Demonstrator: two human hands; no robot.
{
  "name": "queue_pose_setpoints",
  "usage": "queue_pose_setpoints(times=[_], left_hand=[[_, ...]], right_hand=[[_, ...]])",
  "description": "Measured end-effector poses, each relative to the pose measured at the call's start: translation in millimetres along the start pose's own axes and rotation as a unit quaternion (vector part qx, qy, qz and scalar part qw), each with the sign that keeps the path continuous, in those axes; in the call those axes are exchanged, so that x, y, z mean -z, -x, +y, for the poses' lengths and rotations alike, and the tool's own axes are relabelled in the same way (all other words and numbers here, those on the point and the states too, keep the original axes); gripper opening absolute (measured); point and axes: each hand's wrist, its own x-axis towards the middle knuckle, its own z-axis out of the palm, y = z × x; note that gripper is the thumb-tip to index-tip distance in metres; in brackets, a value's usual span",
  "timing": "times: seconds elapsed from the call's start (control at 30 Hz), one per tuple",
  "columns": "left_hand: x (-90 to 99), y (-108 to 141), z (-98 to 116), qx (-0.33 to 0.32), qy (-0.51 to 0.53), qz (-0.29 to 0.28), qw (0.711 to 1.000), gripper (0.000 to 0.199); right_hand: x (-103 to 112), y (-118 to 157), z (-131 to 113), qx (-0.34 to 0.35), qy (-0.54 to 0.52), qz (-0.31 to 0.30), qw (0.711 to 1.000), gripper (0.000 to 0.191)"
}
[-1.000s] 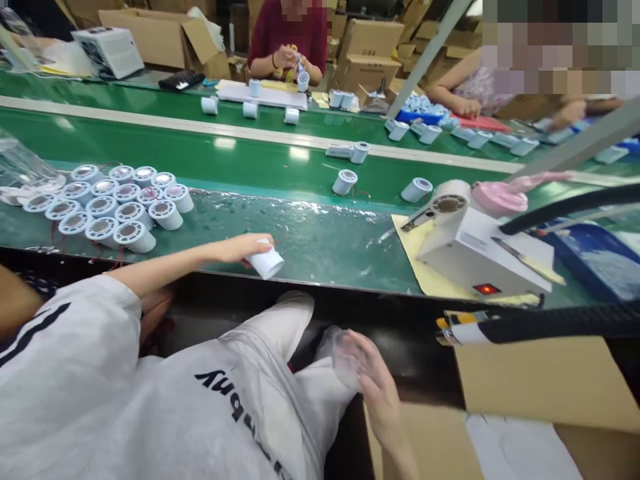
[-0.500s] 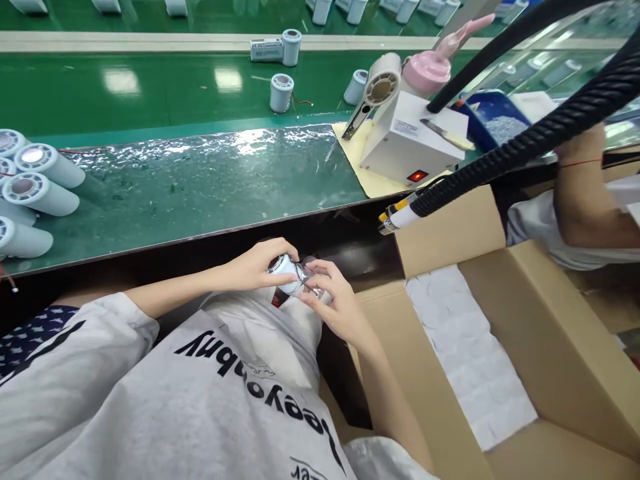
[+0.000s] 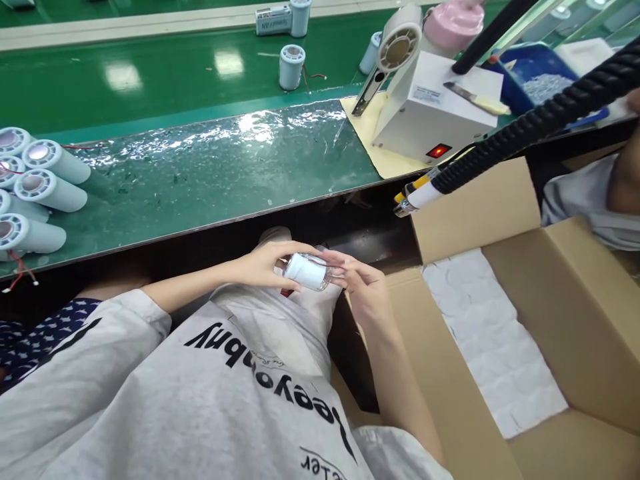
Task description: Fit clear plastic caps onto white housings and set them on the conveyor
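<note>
Over my lap, my left hand (image 3: 267, 263) is closed around a light-blue cylindrical fan housing (image 3: 306, 271), thumb below and fingers above. The housing lies on its side, its clear end toward my right hand (image 3: 364, 283). A thin dark reddish wire (image 3: 333, 265) runs along the top of the housing to my right fingertips, which are pinched on it close to that end. The palm side of my right hand is partly hidden.
Several similar housings (image 3: 53, 190) lie stacked at the bench's left. A white box with a lit red switch (image 3: 439, 151) and a handheld fan (image 3: 399, 43) stand at the right. A black hose (image 3: 530, 127) hangs over an open carton (image 3: 450, 387); beyond sits another person's arm (image 3: 625, 173).
Both hands have shifted slightly right with the housing, which now lies more level and shows more of its side. My right fingers have drawn back to its end. The view has shifted slightly.
</note>
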Motion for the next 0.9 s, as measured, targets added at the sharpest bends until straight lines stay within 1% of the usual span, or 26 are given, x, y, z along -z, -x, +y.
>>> queue_pose_setpoints(times=[0.07,0.13,0.17,0.23,0.43,0.53,0.63,0.73,0.8,0.83,0.9], left_hand=[[-2.6,1.9,2.0,0.04,0.065,0.013,0.997,0.069],[-4.1,3.5,3.3,0.068,0.113,0.013,0.991,0.068],[-4.3,4.0,4.1,0.076,0.127,0.008,0.989,0.068],[-3.6,4.2,6.2,0.086,0.138,-0.007,0.987,0.069],[1.2,1.6,13.7,0.051,0.142,-0.043,0.988,0.074],[1.8,2.0,15.2,0.057,0.154,-0.047,0.985,0.076],[1.5,4.0,15.6,0.071,0.164,-0.043,0.983,0.08],[0.6,0.6,11.9,0.09,0.177,-0.041,0.979,0.086],[-0.4,-11.0,4.6,0.103,0.197,-0.041,0.974,0.089],[-1.1,-21.0,-0.7,0.107,0.209,-0.037,0.971,0.09],[-3.1,-49.4,-12.7,0.107,0.229,-0.021,0.967,0.088]], right_hand=[[1.0,4.8,1.3,0.063,0.089,-0.04,0.993,0.036],[1.8,11.0,3.1,0.117,0.193,-0.049,0.973,0.037],[2.3,14.0,4.2,0.133,0.226,-0.045,0.964,0.035],[4.0,18.9,6.7,0.15,0.247,-0.043,0.956,0.034],[6.6,24.2,5.1,0.166,0.246,-0.055,0.953,0.037],[4.8,24.7,0.2,0.162,0.245,-0.05,0.955,0.038],[4.6,24.1,0.0,0.128,0.224,-0.051,0.965,0.042],[7.9,19.9,9.1,0.077,0.156,-0.051,0.983,0.047],[12.1,13.5,20.5,0.059,0.1,-0.029,0.993,0.051],[14.9,8.9,27.3,0.06,0.077,-0.004,0.995,0.054],[22.5,-2.8,41.6,0.077,0.045,0.068,0.994,0.061]])
